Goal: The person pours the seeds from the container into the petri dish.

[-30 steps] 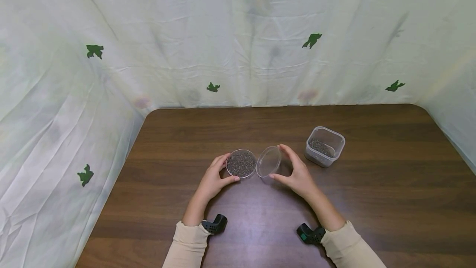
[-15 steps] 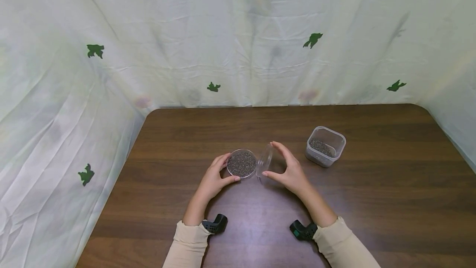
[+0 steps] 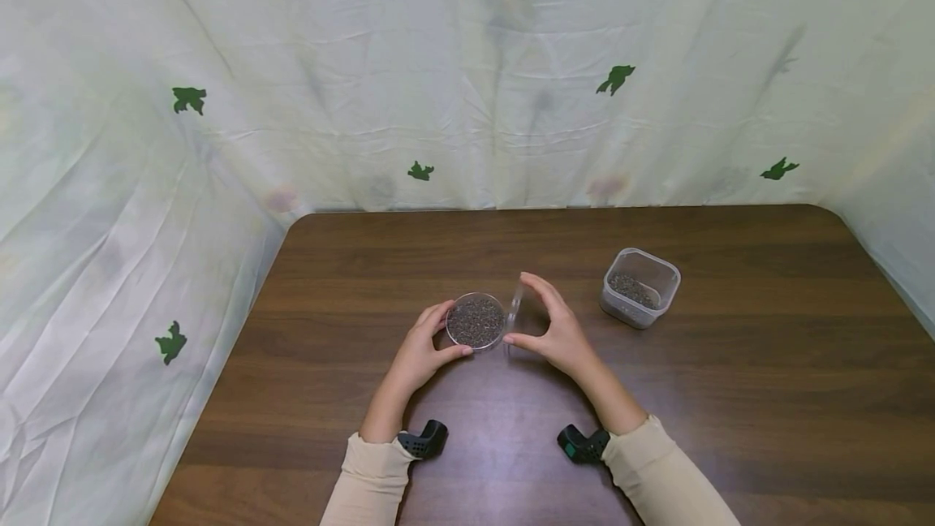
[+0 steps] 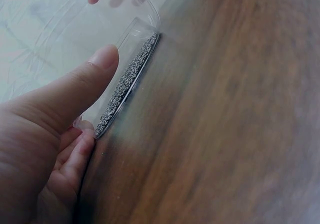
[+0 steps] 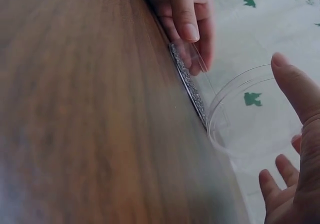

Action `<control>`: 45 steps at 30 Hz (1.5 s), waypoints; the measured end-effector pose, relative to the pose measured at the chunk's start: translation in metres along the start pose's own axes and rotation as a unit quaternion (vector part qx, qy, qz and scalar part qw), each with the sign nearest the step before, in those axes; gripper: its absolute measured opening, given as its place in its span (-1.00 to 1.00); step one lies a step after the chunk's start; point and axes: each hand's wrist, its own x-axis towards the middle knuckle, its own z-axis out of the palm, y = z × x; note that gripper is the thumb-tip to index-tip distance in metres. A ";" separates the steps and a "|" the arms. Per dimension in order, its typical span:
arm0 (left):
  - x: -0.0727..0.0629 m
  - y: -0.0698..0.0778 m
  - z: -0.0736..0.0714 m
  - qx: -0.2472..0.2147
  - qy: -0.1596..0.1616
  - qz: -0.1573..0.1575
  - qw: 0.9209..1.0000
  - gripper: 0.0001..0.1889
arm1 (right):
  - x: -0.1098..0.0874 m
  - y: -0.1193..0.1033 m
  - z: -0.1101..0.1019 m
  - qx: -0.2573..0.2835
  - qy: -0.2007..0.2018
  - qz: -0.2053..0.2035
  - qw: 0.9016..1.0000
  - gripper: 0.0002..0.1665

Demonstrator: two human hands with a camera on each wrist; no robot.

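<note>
A round clear plastic dish (image 3: 476, 294) filled with small dark grains (image 3: 476, 321) lies flat on the table. My left hand (image 3: 420, 360) holds its left side, thumb at the near edge and fingers round the far one. At the dish's right edge, a clear round lid (image 3: 515, 307) stands nearly upright, seen almost edge-on in the head view. My right hand (image 3: 558, 338) holds this lid by its rim between thumb and fingers. In the right wrist view the lid (image 5: 237, 124) appears as a transparent disc meeting the dish; whether a hinge joins them I cannot tell.
A squarish clear plastic tub (image 3: 640, 289), partly filled with similar dark grains, stands on the brown wooden table (image 3: 767, 364) behind and right of my right hand. Pale cloth (image 3: 511, 88) with green leaf-like shapes hangs behind the table.
My right hand has moved left, swinging the lid from a leaning angle to nearly upright beside the dish. The left hand and the dish have stayed put.
</note>
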 end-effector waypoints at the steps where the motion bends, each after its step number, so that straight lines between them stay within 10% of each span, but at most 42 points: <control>1: 0.000 0.000 0.000 0.000 0.000 0.001 1.000 -0.18 | 0.001 0.001 0.001 0.006 -0.002 -0.001 1.000 0.00; 19: -0.001 0.000 -0.001 -0.013 -0.008 -0.011 1.000 -0.17 | 0.010 0.012 0.012 0.085 -0.060 0.010 0.994 0.09; 32: -0.001 0.000 -0.001 -0.007 -0.011 -0.011 1.000 -0.17 | 0.014 0.048 0.025 0.044 -0.074 0.003 0.996 0.15; 45: -0.001 0.001 -0.001 -0.009 -0.012 -0.017 1.000 -0.18 | 0.014 0.011 0.023 0.036 -0.069 0.032 0.996 0.04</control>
